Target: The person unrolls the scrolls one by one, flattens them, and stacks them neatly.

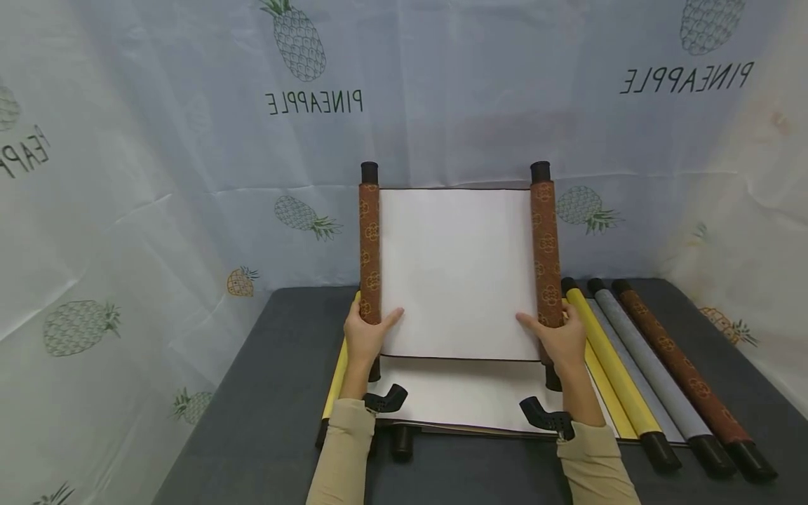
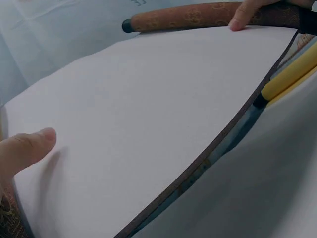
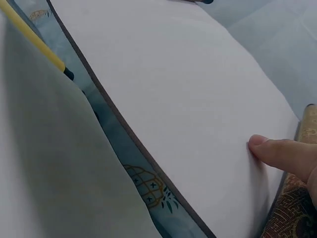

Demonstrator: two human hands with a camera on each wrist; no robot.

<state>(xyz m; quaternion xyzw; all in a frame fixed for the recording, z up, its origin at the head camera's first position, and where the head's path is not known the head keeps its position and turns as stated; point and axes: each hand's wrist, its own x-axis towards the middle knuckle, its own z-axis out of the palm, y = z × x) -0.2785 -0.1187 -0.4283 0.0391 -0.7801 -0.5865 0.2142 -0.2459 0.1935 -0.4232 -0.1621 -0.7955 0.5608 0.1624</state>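
A hanging scroll with brown patterned rollers is partly unrolled and held up above the table, its blank white sheet [image 1: 457, 273] facing me. My left hand [image 1: 365, 341] grips the left roller [image 1: 369, 242] near its lower part, thumb lying on the sheet. On the other side, my right hand [image 1: 564, 341] grips the right roller [image 1: 546, 245] in the same way. Both thumbs show against the paper in the wrist views, the left thumb [image 2: 27, 148] and the right thumb [image 3: 280, 153]. The fingers behind the rollers are mostly hidden.
Beneath lies another spread white sheet [image 1: 467, 393] on the dark table [image 1: 252, 421]. To the right stretch a yellow roller [image 1: 612, 372], a grey roller [image 1: 656, 368] and a brown roller [image 1: 691, 375]. A yellow roller [image 1: 334, 382] lies at left. A pineapple-print curtain [image 1: 454, 105] hangs behind.
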